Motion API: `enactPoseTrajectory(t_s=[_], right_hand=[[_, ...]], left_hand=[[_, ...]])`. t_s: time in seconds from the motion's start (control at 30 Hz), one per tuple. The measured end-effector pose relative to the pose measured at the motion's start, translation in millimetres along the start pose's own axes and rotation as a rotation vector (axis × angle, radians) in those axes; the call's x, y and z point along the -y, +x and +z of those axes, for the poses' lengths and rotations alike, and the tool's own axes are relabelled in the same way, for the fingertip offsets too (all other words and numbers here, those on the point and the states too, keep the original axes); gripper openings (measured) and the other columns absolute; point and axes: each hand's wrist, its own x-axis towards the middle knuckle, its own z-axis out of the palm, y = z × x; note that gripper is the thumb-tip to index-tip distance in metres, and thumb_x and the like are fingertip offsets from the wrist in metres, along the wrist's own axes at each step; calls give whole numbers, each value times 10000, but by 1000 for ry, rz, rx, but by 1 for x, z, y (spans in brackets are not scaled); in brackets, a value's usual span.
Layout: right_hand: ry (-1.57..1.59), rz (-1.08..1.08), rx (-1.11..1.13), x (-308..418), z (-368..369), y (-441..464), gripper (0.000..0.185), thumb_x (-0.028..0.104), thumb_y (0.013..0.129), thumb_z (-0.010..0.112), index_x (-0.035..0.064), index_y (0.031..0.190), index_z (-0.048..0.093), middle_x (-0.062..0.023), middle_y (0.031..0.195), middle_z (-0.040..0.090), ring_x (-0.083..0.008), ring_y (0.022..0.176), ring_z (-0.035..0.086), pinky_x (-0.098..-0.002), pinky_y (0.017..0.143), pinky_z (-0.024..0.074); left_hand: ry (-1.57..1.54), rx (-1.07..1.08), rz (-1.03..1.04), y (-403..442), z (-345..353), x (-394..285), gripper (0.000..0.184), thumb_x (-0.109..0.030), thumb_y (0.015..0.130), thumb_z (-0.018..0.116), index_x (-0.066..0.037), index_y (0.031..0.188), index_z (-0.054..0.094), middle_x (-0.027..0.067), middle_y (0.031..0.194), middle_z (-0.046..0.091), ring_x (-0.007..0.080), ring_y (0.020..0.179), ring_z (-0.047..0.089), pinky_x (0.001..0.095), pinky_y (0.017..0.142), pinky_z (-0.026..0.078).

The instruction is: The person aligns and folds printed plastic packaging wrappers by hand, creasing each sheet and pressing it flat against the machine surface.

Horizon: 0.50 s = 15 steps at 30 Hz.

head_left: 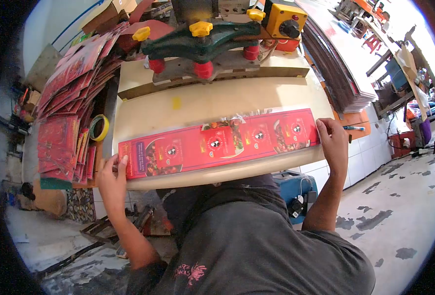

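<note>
Red printed card point(193, 150), a long strip, lay lengthwise along the near edge of the cream table point(153, 105). The hands were well apart: the left hand point(112, 173) was at one end by the near left corner, the right hand point(333, 140) at the other by the right edge; whether either pinched it, I could not tell. A pen point(353, 128) lay past the right edge, a yellow tape roll point(94, 130) beyond the left, beside piled red sheets point(72, 93). Near the far edge stood a green frame point(203, 47) with yellow knobs point(201, 29).
</note>
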Motion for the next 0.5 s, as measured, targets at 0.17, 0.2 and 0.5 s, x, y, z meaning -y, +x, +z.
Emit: enactPoseTrajectory(t_s=[0.17,0.2,0.5], right_hand=[[15,50,23,1,2,1,277,222,951,604,-42,986,682,-180,872,675,-274,806,668,-380,752,508],[21,36,17,-2,3,2,271,218,948,608,-42,980,681,-179,869,674,-275,805,666,-378,750,507],[123,16,5,-4,0,-1,238,191,933,628,-43,937,676,-158,836,668,-240,765,654,-357,732,502]], left_hand=[[16,-59,11,-1,10,-6,457,-347,946,632,73,1125,640,192,995,610,329,919,620,406,831,473],[8,-89,26,-1,14,-1,448,-341,951,627,74,1119,640,179,993,610,315,897,615,401,817,474],[-138,-149,-31,-7,18,1,370,-287,956,631,51,1104,653,101,977,614,209,834,586,342,773,472]])
